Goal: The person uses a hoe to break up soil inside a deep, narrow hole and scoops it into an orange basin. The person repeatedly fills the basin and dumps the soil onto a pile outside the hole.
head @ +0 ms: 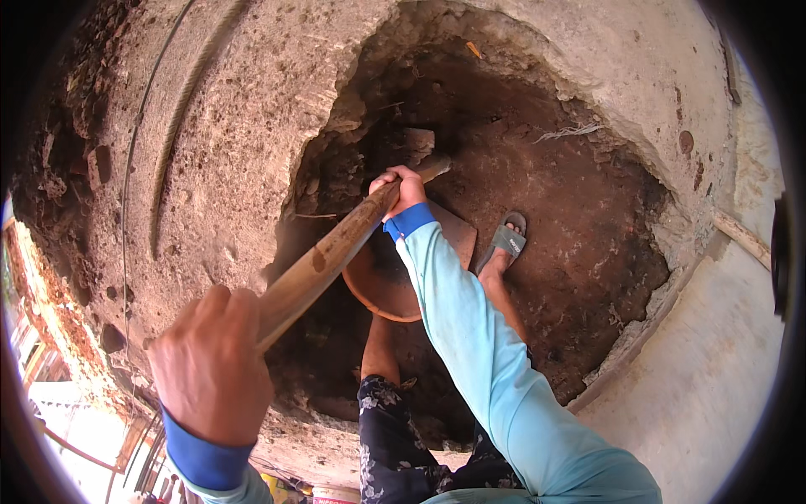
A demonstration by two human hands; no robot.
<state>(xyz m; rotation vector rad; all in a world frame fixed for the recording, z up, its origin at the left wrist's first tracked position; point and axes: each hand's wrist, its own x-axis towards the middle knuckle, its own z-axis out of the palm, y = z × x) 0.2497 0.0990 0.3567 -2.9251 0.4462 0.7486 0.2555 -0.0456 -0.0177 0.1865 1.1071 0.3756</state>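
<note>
My left hand (211,365) grips the near end of a thick wooden tool handle (327,258) at the lower left. Farther along, my right hand (403,189) closes around the same handle near its far end, which points into a dirt pit (567,195). Below that hand, partly behind my sleeve, shows a flat brown plate (463,236); I cannot tell whether it joins the handle. A round basin-like rim (378,309) curves beside it in shadow. My sandalled foot (507,242) stands on the pit floor to the right.
Broken concrete (252,107) rings the pit with a jagged edge. A ribbed steel bar (182,113) and a thin cable (131,157) lie on it at left. A rubble chunk (419,142) sits inside the pit. A wooden stick (743,238) and a paint bucket (335,495) are at the edges.
</note>
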